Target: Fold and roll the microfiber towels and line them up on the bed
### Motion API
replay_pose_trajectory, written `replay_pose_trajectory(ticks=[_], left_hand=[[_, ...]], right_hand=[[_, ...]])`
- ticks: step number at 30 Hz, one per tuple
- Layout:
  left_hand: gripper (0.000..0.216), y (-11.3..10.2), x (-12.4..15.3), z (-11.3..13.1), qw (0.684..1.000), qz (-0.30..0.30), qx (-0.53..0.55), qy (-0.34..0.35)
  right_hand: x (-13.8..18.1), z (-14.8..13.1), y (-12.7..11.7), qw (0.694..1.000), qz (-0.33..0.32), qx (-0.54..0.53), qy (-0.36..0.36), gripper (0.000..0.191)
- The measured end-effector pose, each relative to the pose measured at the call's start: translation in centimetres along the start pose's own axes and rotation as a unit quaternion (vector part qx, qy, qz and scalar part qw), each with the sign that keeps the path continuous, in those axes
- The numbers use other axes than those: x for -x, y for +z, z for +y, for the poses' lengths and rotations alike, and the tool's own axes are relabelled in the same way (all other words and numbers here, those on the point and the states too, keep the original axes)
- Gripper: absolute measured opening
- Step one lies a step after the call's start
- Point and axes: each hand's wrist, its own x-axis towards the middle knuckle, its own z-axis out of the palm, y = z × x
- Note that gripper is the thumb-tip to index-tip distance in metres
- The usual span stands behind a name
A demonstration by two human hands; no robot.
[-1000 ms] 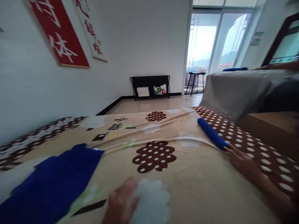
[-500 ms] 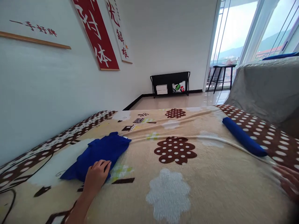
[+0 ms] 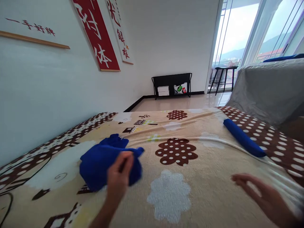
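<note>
My left hand (image 3: pixel 120 172) is closed on a piece of blue cloth (image 3: pixel 99 161), lifting part of it off the patterned blanket (image 3: pixel 209 190). The cloth is crumpled, and its kind does not show. Its far end still rests on the blanket, and the part by my fingers is smeared by motion. Over the right side of the blanket, my right hand (image 3: pixel 266 196) hovers with thumb and fingers apart, holding nothing. Beyond it lies a blue rolled cloth (image 3: pixel 244 137), slanting along the brown dotted border, untouched.
A white wall with hanging scrolls (image 3: pixel 97 34) runs along the left. Past the blanket's far edge, a black rack (image 3: pixel 171 85) holds white boxes and a printed bag. A covered piece of furniture (image 3: pixel 268 91) stands at right, near a black stool (image 3: pixel 224 74) by the window.
My left hand has taken hold of the blue cloth and raised it, moving right. My right hand has come in from the right edge toward the middle.
</note>
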Motion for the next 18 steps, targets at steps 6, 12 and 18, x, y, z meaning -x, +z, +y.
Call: replay_pose_trajectory(ticks=[6, 12, 18], left_hand=[[0.028, 8.9, 9.5, 5.9, 0.908, -0.301, 0.282, -0.071], [0.024, 10.0, 10.5, 5.3, 0.887, -0.335, 0.302, -0.096], [0.031, 9.3, 10.8, 4.7, 0.902, -0.366, 0.226, -0.025]], right_hand=[[1.2, -11.7, 5.8, 0.945, -0.276, -0.146, -0.095, 0.029], [1.4, -13.0, 7.0, 0.961, -0.246, -0.112, -0.049, 0.024], [1.1, -13.1, 7.7, 0.959, -0.235, -0.159, -0.003, 0.013]])
